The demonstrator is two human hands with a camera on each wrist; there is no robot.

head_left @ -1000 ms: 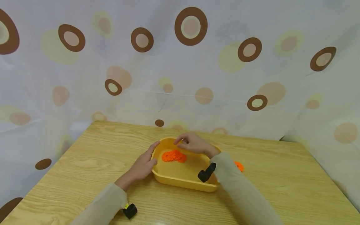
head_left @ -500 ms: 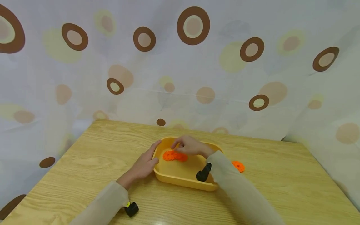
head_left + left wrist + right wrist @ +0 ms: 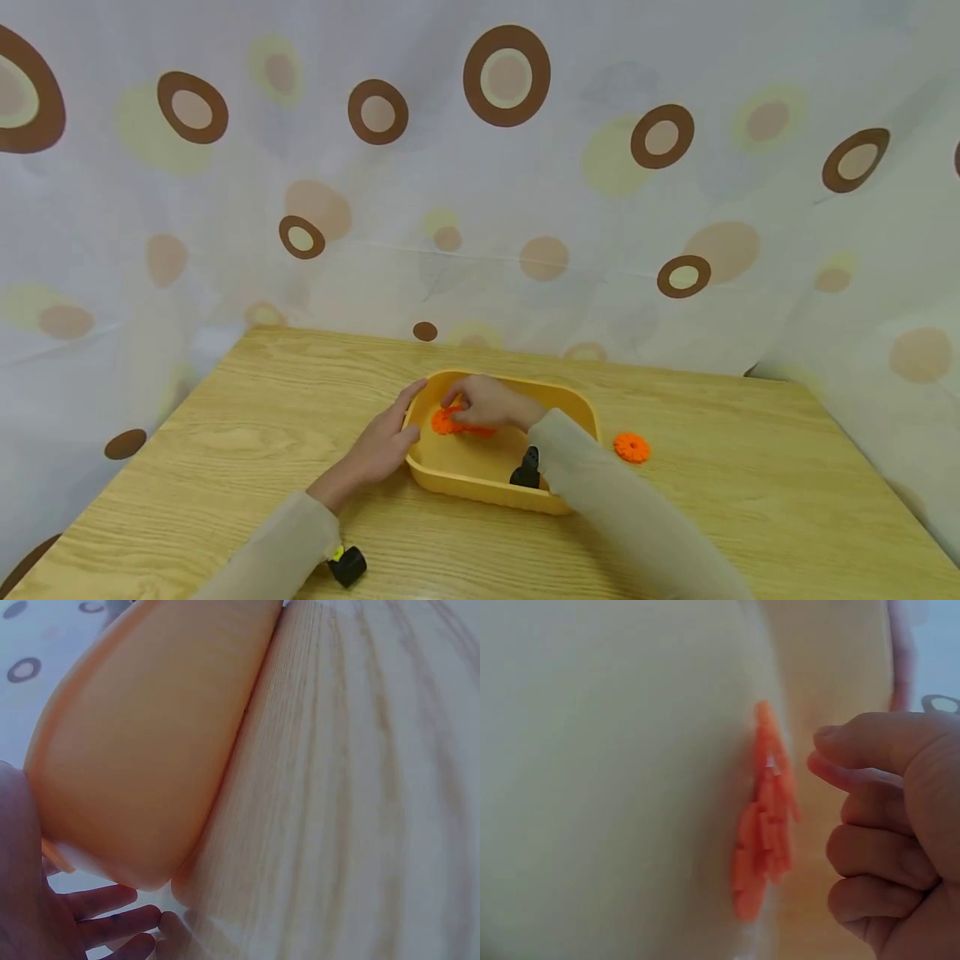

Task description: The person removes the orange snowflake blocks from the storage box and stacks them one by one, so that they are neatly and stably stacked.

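My left hand (image 3: 377, 443) holds the left end of a yellow plastic basin (image 3: 487, 493), its thumb over the rim. In the left wrist view, the fingers (image 3: 112, 924) of that hand spread below the basin's outer wall (image 3: 150, 735). Inside the basin lies a small heap of orange notched plastic discs (image 3: 442, 423), overlapping one another. My right hand (image 3: 487, 404) is in the basin above them. The right wrist view shows its fingers curled, with thumb and index tips close together and nothing between them, just beside the orange heap (image 3: 769, 817).
One more orange notched disc (image 3: 632, 447) lies flat on the wooden table (image 3: 750, 500), right of the basin. Behind the table hangs a pale cloth (image 3: 420, 183) with brown ring patterns. Each wrist wears a small black camera (image 3: 348, 567).
My right hand has moved left and down, from above the basin's far side to the orange discs. The disc on the table shows fully now. My left hand keeps its hold.
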